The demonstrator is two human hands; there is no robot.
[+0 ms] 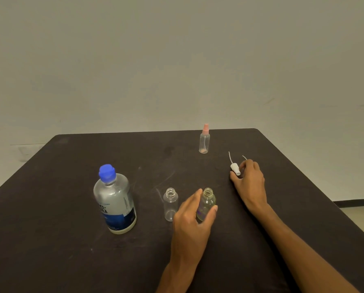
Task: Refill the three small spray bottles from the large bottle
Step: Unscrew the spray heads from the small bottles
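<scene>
The large clear bottle (114, 200), blue cap on and blue label, stands at the left of the dark table (71, 250). Two small clear bottles stand uncapped in the middle. One (170, 205) stands free. My left hand (190, 225) grips the other (207, 203) between thumb and fingers. A third small bottle (204, 142) with a pink spray top stands near the far edge. My right hand (249, 180) rests on the table to the right, its fingers curled by a white spray head (235, 168) with a thin tube. A second thin tube (244, 157) pokes out past its fingers.
The table's far edge runs just behind the pink-topped bottle, with a plain wall beyond. Its right edge slants down past my right forearm, with floor showing at the far right.
</scene>
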